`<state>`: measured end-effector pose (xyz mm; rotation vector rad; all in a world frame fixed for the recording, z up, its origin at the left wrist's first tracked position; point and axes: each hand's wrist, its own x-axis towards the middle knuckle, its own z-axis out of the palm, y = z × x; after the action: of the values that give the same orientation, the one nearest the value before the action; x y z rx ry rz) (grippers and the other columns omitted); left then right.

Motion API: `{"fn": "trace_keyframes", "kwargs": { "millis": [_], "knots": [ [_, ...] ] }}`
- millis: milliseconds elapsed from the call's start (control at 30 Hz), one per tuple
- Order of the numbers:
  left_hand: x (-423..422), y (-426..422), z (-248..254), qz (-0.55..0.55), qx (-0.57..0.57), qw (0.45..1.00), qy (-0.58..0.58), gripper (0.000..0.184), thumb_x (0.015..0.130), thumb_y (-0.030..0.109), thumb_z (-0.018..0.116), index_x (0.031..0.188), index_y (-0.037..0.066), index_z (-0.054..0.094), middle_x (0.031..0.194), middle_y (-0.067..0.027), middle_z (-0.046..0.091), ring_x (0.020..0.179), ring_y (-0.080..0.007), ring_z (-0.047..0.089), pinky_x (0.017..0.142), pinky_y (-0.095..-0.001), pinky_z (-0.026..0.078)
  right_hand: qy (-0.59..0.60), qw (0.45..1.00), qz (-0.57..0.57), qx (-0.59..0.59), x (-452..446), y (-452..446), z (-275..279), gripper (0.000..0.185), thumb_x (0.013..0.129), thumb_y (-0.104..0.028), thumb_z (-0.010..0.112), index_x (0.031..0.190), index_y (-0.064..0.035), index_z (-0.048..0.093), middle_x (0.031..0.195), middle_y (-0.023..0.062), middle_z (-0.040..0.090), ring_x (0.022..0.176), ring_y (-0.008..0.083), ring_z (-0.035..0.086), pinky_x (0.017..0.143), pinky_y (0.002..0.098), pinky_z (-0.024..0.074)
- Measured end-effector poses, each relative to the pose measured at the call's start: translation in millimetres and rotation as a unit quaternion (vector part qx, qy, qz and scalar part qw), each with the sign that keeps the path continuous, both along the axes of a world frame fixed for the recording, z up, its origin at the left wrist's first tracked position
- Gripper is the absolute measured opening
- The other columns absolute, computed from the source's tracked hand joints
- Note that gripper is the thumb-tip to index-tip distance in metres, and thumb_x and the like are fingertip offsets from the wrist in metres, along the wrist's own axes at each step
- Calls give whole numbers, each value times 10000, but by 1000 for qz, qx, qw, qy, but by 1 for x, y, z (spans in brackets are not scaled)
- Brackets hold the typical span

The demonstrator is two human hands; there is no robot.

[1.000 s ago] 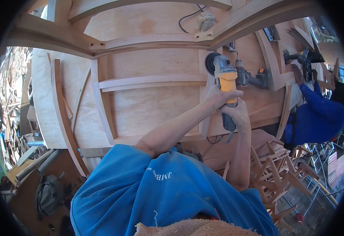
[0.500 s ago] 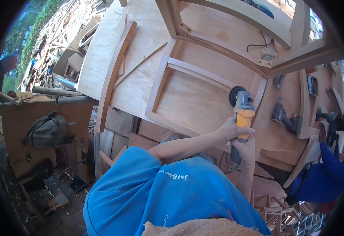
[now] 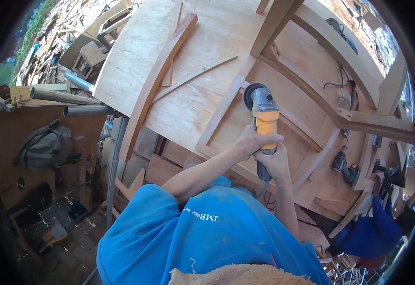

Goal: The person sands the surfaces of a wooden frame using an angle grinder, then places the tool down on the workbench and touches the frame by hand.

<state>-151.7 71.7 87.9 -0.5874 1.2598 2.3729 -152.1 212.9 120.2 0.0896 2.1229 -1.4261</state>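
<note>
Both my hands are wrapped round a yellow and grey angle grinder [image 3: 265, 121], one behind the other on its body. My left hand [image 3: 254, 143] grips the yellow part, its thumb laid across. My right hand [image 3: 276, 161] holds the rear, near the dark handle end and cord. The grinder's black disc [image 3: 252, 96] is over the upper left corner of a light wooden frame [image 3: 224, 111] on the plywood table [image 3: 188, 111]. Whether the disc touches the wood I cannot tell.
A larger assembled wooden frame [image 3: 307, 80] stands at the right. Cordless drills [image 3: 345, 166] lie beyond it. At the far right a co-worker in blue [image 3: 371, 232] reaches toward another tool. A curved board [image 3: 157, 80] and thin strip [image 3: 195, 77] are at the left; a grey backpack [image 3: 46, 146] hangs lower left.
The view has turned leftward, then shifted. Both hands still hold the grinder, which has moved from the small frame's right end to its left corner.
</note>
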Motion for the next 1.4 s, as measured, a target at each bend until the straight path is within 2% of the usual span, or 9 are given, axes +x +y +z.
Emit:
{"fn": "trace_keyframes", "kwargs": {
  "millis": [100,200,600,800,900,1167,1400],
  "knots": [
    [-7,-22,2,-9,12,1000,-4,452,818,231,913,1138,-6,699,1032,-100,740,920,-181,742,827,-347,624,9,1000,-1,22,-5,-18,-7,340,771,-133,821,1055,17,708,858,48,736,761,139,717,692,312,578],
    [-11,-37,5,-17,16,1000,-18,457,806,248,916,1121,-6,705,1014,-97,742,902,-178,738,813,-344,619,-43,997,20,55,-9,-26,-9,575,779,-252,884,1235,10,652,1070,134,782,985,220,773,864,372,615],
    [-17,-68,-3,-34,40,999,-15,439,806,259,920,1088,-9,718,999,-98,755,885,-176,746,792,-340,619,-50,997,-24,55,-11,-66,3,583,763,-243,878,1238,4,647,1096,138,776,1003,232,767,890,367,601],
    [-41,-76,-1,-34,34,999,-16,455,798,276,929,1089,-4,719,996,-95,753,874,-174,743,774,-340,620,-84,992,-14,94,-37,-75,9,570,756,-232,880,1215,26,660,1057,137,779,959,222,771,855,363,610],
    [-54,-80,-3,-36,32,999,-9,459,794,283,933,1086,0,719,987,-93,751,864,-169,739,765,-337,619,-28,997,-22,68,-47,-82,7,364,785,-172,830,1060,33,707,839,71,731,748,142,713,687,304,573],
    [-80,-84,-10,-30,51,998,12,478,816,218,926,1164,15,670,1026,-96,733,907,-175,739,791,-338,630,-31,999,-25,37,-72,-85,4,353,781,-161,822,1053,29,702,816,70,721,733,146,708,669,302,564],
    [-83,-71,-14,-44,60,997,7,455,818,220,926,1142,10,687,1023,-95,743,909,-176,746,805,-335,632,-55,997,-40,26,-75,-77,12,377,775,-154,838,1068,41,703,814,75,724,717,149,713,665,305,570]
  ]
}}
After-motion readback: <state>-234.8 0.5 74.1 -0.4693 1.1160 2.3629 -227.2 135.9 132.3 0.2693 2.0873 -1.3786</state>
